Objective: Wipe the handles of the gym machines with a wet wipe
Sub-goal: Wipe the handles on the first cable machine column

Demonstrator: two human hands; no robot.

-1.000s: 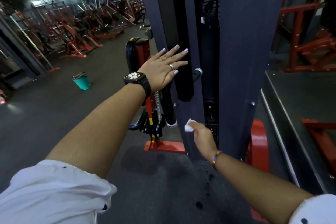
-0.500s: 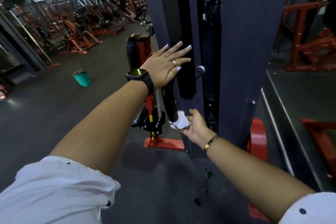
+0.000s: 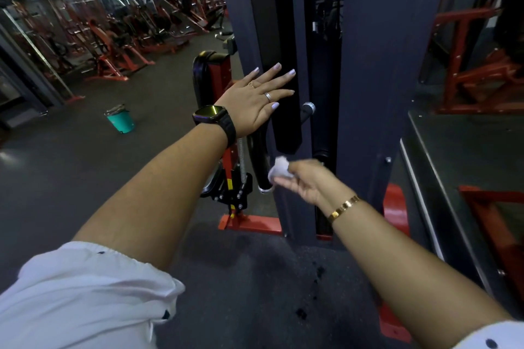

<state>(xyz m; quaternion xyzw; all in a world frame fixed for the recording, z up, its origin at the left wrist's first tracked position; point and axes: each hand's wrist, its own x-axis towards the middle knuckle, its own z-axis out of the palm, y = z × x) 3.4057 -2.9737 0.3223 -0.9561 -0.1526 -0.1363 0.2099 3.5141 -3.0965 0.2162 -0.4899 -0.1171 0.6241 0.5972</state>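
Note:
A black padded handle [image 3: 259, 161] with a chrome end cap hangs down beside the dark machine frame [image 3: 368, 71]. My right hand [image 3: 309, 183] holds a crumpled white wet wipe [image 3: 278, 168] against the handle's lower right side, just above the cap. My left hand [image 3: 255, 100], with a black watch on the wrist, lies flat with straight fingers against the black upright pad [image 3: 286, 122] above the handle. The handle's upper part is hidden behind my left hand.
A red and black machine post [image 3: 215, 79] stands just left of the handle on a red base plate [image 3: 249, 221]. A teal bucket [image 3: 120, 120] sits on the dark floor to the left. Red gym machines [image 3: 113, 45] fill the back; a mirror [image 3: 476, 65] is on the right.
My right hand brought the wipe left onto the lower end of the handle and then slid it a little up its side. My left hand stayed flat on the upright.

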